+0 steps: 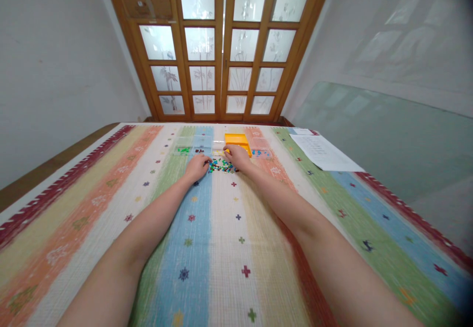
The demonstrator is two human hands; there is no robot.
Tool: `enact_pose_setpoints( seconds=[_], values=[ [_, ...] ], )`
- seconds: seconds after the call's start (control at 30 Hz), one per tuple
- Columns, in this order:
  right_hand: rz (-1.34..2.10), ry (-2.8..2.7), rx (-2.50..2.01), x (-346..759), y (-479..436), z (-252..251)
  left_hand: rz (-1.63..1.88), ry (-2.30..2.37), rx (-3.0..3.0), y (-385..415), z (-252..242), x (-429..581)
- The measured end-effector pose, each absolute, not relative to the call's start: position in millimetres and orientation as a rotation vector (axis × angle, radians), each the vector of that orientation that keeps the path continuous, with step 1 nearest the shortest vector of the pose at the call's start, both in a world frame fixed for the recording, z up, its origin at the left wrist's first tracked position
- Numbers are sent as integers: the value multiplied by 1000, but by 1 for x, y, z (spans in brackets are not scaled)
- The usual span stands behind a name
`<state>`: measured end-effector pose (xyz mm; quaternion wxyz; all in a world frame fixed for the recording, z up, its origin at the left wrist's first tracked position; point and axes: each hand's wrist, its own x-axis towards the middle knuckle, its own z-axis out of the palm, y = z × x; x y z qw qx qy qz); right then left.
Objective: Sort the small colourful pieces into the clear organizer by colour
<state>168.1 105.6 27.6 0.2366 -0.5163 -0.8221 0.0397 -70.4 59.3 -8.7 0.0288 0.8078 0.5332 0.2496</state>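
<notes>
Both hands rest far out on the striped-cloth counter (229,248), flanking a pile of small coloured pieces (220,166). The left hand (197,166) touches its left edge and the right hand (237,157) its right, just before a yellow tray (236,140). Whether the curled fingers pinch anything cannot be told.
</notes>
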Motion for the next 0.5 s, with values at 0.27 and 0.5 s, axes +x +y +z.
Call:
enact_pose_setpoints(
  seconds=[0.27,0.5],
  values=[
    [167,-2336,-1222,208,71,20,810,1527,2498,61,-9,-73],
    [209,-2292,-1210,221,60,10,839,1518,2519,55,-4,-66]
  ],
)
